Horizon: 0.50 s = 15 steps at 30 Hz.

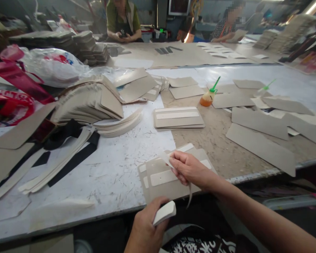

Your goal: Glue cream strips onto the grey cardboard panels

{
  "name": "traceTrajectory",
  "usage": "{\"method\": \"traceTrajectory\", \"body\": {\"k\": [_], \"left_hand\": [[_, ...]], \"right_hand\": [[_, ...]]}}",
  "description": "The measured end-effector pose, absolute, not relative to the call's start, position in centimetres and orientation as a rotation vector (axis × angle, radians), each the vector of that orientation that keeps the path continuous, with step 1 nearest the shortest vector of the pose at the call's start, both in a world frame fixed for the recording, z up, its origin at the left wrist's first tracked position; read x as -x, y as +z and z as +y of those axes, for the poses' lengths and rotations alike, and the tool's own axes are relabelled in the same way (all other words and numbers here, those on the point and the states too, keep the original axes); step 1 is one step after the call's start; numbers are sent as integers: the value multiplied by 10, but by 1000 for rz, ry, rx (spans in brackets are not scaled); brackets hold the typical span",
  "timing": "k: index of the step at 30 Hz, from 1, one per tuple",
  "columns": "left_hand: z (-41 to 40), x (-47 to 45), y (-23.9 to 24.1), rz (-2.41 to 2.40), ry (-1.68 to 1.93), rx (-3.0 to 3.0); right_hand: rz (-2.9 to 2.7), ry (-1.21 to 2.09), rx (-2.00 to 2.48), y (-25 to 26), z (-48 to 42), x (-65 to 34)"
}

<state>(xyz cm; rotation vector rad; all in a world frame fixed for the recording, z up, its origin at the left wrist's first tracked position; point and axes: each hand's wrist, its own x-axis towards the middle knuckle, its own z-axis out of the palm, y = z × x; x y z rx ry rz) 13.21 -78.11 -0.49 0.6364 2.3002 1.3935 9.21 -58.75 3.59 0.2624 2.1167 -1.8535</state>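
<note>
Scuffed white worktable fills the near view. At its edge the left hand is closed on a small white block. Just beyond, the right hand pinches a thin pale strip over a stack of grey card panels. Farther off sit another panel stack and an orange glue bottle.

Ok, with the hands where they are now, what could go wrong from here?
1. The stack of grey card pieces overhangs the table edge under the right hand; a nudge might tip it off.
2. The thin strip pinched in the right hand hangs loose and could snag or fold.
3. The glue bottle stands among loose cards and might get knocked over.
</note>
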Motion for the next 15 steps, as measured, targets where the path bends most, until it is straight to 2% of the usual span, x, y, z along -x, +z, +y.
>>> {"method": "traceTrajectory", "body": {"k": [4,6,11,15], "left_hand": [[-796,-116,-12,2852,885,-952],[-791,-107,-15,3059,714,-948],[-772,-92,-36,3231,722,-1180],[-769,-95,-50,3263,689,-1149]], "right_hand": [[2651,-924,101,46,-577,-71],[2705,-648,212,49,-584,-61],[2714,-267,352,46,-604,-44],[2736,-144,358,38,-605,-41]]}}
